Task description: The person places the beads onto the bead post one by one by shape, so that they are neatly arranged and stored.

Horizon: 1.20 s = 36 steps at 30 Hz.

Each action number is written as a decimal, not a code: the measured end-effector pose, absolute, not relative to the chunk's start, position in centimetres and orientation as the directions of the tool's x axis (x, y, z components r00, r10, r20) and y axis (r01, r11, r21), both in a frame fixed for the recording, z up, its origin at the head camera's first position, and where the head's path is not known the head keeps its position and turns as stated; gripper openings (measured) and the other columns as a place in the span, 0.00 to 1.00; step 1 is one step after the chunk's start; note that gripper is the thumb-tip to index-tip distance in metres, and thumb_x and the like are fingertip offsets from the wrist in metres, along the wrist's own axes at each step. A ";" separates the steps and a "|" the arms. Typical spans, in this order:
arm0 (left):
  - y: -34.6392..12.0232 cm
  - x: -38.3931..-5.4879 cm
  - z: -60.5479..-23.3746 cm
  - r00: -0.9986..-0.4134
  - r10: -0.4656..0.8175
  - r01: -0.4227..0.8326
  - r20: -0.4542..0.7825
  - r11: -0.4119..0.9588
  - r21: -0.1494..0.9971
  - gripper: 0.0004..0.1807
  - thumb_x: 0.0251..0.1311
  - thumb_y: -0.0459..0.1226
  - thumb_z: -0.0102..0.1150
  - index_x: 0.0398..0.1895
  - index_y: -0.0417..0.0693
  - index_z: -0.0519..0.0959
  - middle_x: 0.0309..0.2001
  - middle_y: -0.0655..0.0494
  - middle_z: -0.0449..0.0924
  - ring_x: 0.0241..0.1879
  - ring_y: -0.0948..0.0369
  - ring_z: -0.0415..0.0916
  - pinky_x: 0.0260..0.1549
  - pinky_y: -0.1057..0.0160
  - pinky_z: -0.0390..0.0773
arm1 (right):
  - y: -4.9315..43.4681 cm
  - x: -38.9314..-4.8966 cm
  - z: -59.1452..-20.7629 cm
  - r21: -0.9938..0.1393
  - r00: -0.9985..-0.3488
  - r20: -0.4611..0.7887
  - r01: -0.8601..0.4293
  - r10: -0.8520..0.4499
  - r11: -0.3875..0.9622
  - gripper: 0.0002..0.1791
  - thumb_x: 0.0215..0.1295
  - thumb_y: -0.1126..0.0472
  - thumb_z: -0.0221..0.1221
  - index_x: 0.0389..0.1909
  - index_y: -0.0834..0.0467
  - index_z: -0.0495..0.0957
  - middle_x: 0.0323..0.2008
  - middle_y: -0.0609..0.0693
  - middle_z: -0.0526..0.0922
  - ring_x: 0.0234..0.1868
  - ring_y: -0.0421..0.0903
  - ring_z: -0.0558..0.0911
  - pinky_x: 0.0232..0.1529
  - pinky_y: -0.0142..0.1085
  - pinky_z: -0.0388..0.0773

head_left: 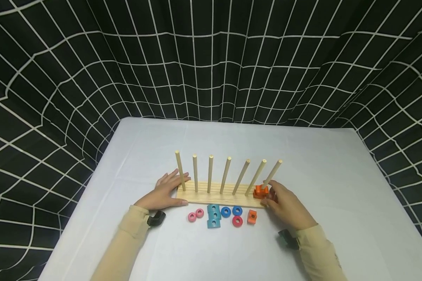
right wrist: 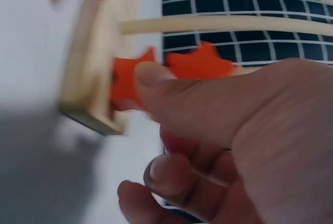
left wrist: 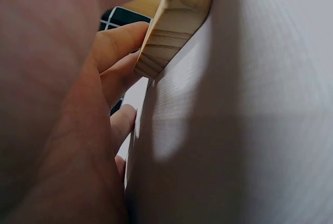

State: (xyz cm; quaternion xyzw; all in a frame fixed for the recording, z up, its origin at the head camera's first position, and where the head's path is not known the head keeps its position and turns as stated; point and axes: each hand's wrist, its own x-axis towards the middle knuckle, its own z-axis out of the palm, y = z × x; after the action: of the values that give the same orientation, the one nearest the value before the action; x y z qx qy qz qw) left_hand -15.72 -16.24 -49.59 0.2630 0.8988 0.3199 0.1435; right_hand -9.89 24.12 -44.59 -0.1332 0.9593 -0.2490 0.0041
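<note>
7 wooden pegs (head_left: pixel 210 173) stand in 1 row on a light wooden board (head_left: pixel 204 198), which lies on a white-covered table (head_left: pixel 183 249). I find 2 orange pieces (head_left: pixel 261 191), 1 above the other, on the peg at the board's right end. My right hand (head_left: pixel 285 201) grips there: my thumb lies over the lower piece, with the other fingers curled. My left hand (head_left: pixel 163 193) rests at the board's left end, fingers extended and spread; the left wrist view shows 2 fingertips at the board's far edge.

In front of the board I count, from left to right, 2 pink rings (head_left: pixel 199 216), 3 teal blocks (head_left: pixel 210 216) in a column, 2 blue rings (head_left: pixel 223 214) side by side, 1 red ring (head_left: pixel 237 225) just below the right blue one, and 1 loose orange block (head_left: pixel 251 217). Behind the table hangs a black curtain (head_left: pixel 219 50) with white grid lines.
</note>
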 end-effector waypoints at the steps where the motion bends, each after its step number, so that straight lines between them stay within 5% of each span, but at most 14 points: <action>1: -16.2 -15.7 -49.6 -0.821 0.564 0.381 -0.089 0.658 0.650 0.44 0.51 0.57 0.66 0.72 0.60 0.61 0.74 0.61 0.53 0.76 0.54 0.34 0.72 0.48 0.31 | 24.2 -9.7 -44.2 -0.459 -0.966 0.066 -0.253 -0.252 0.851 0.27 0.54 0.61 0.69 0.54 0.59 0.70 0.28 0.46 0.71 0.28 0.42 0.70 0.28 0.34 0.70; 6: -16.2 -15.8 -49.5 -0.821 0.564 0.378 -0.089 0.654 0.655 0.44 0.50 0.57 0.67 0.72 0.61 0.61 0.74 0.63 0.53 0.76 0.55 0.33 0.73 0.49 0.31 | 24.3 -8.0 -42.5 -0.399 -0.964 0.117 -0.268 -0.240 0.877 0.23 0.53 0.64 0.69 0.51 0.60 0.74 0.31 0.49 0.73 0.31 0.44 0.73 0.29 0.37 0.73; 13: -16.2 -15.8 -49.7 -0.820 0.566 0.383 -0.087 0.655 0.652 0.44 0.51 0.57 0.66 0.72 0.60 0.61 0.74 0.62 0.53 0.76 0.55 0.33 0.73 0.49 0.31 | 22.4 -5.4 -42.7 -0.402 -0.942 0.126 -0.334 -0.310 0.852 0.16 0.50 0.63 0.71 0.37 0.54 0.75 0.26 0.42 0.69 0.24 0.33 0.65 0.24 0.27 0.67; 23: -16.1 -15.6 -49.3 -0.820 0.567 0.385 -0.075 0.644 0.661 0.44 0.51 0.56 0.67 0.71 0.57 0.62 0.74 0.58 0.54 0.76 0.52 0.35 0.72 0.46 0.32 | 19.9 -4.8 -45.2 -0.422 -0.957 -0.045 -0.241 -0.285 0.874 0.26 0.52 0.51 0.70 0.51 0.52 0.74 0.38 0.39 0.76 0.33 0.35 0.73 0.39 0.35 0.79; 31: -16.0 -15.4 -49.1 -0.821 0.567 0.382 -0.071 0.638 0.669 0.43 0.51 0.55 0.67 0.70 0.56 0.63 0.74 0.57 0.55 0.76 0.50 0.36 0.72 0.45 0.32 | 19.6 -5.2 -46.6 -0.415 -0.952 -0.054 -0.253 -0.302 0.874 0.26 0.55 0.49 0.68 0.54 0.52 0.75 0.38 0.39 0.75 0.30 0.35 0.70 0.32 0.31 0.73; 36: -16.2 -15.7 -49.8 -0.823 0.563 0.384 -0.077 0.651 0.655 0.44 0.51 0.58 0.66 0.71 0.60 0.62 0.74 0.60 0.54 0.76 0.53 0.34 0.72 0.47 0.31 | 19.8 -5.3 -46.4 -0.456 -0.949 -0.051 -0.256 -0.312 0.853 0.27 0.57 0.51 0.67 0.57 0.50 0.74 0.48 0.40 0.77 0.40 0.36 0.76 0.47 0.39 0.80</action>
State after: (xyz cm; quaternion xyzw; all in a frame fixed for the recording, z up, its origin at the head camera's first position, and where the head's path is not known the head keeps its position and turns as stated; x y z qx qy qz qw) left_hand -15.69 -16.23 -49.75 0.2636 0.8980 0.3240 0.1381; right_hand -5.32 19.79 -46.41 -0.1477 0.9605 -0.2278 0.0617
